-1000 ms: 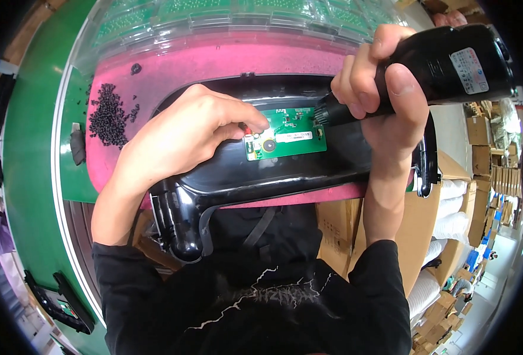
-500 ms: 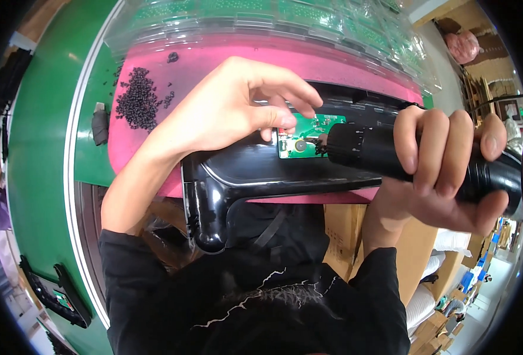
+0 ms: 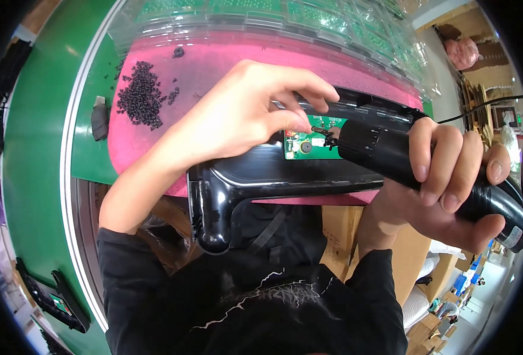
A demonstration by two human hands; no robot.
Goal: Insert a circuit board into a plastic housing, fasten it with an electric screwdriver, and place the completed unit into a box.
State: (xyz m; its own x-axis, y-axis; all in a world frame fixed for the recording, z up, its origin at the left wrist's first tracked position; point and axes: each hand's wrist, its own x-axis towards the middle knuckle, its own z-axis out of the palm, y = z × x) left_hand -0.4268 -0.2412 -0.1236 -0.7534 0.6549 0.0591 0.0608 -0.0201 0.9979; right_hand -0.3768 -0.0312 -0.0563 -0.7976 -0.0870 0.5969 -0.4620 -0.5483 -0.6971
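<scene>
A: Since half a second back: driver swung lower, tip now at the board; left fingers drawn into a pinch.

B: Hands?

A: Left hand (image 3: 243, 115) pinched, thumb and forefinger closed on a small dark screw (image 3: 319, 128) over the green circuit board (image 3: 308, 144). Right hand (image 3: 444, 183) wrapped fully round the black electric screwdriver (image 3: 391, 155), all fingers curled, bit end just beside the screw.

B: Board position?

A: Seated in a recess of the glossy black plastic housing (image 3: 261, 174), near its upper edge. Housing lying across the near edge of the pink mat (image 3: 214, 65), its rounded end overhanging toward the body.

B: Room to move?

A: Tight at the board: fingertips, screw and driver nose crowded together. Open mat to the left, save a loose heap of small black screws (image 3: 140, 97), grainy, well apart from the hands. Clear ribbed plastic trays (image 3: 308, 18) lining the far side. Green table (image 3: 36, 148) beyond the mat, white curved rim at left.

B: Surfaces?

A: Mat matte, housing smooth and reflective, driver barrel knurled.
</scene>
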